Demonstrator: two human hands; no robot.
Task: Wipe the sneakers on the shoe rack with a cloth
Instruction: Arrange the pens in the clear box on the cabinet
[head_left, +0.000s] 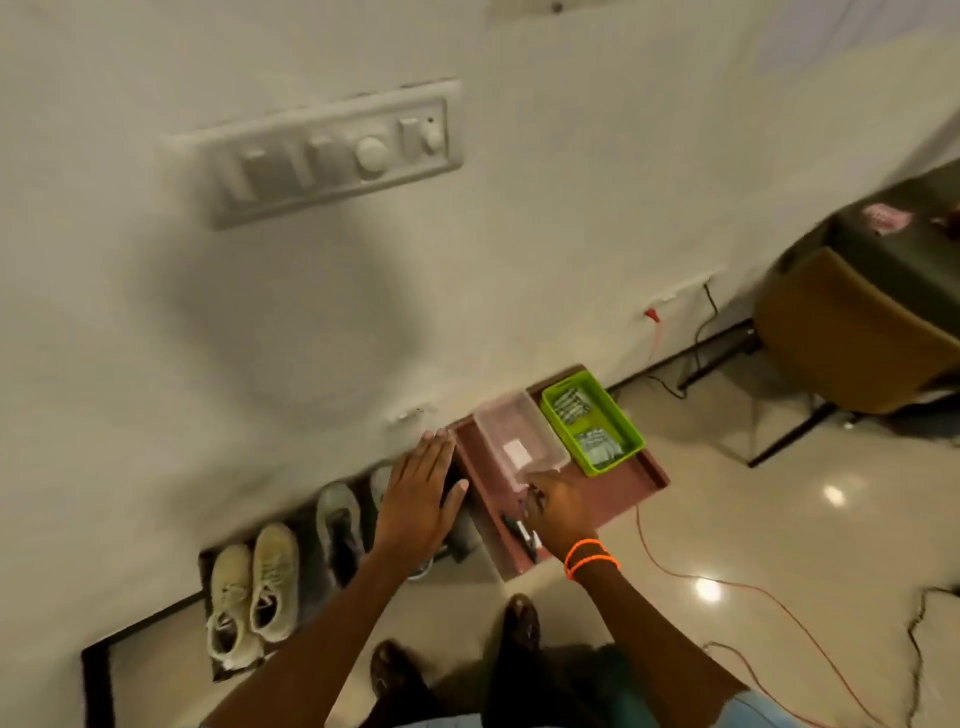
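Note:
A pair of white sneakers (254, 592) stands on the low dark shoe rack (218, 670) along the wall. A grey sneaker (340, 525) sits to their right, and another shoe (382, 480) is mostly hidden behind my left hand. My left hand (421, 493) hovers flat above the rack, fingers spread, holding nothing. My right hand (558, 512) reaches onto a reddish-brown cabinet top (623, 486), its fingers curled at the near end of a clear plastic box (519, 441). What it grips is hidden. No cloth is visible.
A green tray (592, 421) with packets stands beside the clear box. Pens (524, 535) lie on the cabinet top. An orange cable (727, 584) trails over the glossy floor. A brown chair (852, 343) and a dark table are at the right. My sandalled feet (522, 621) stand close to the rack.

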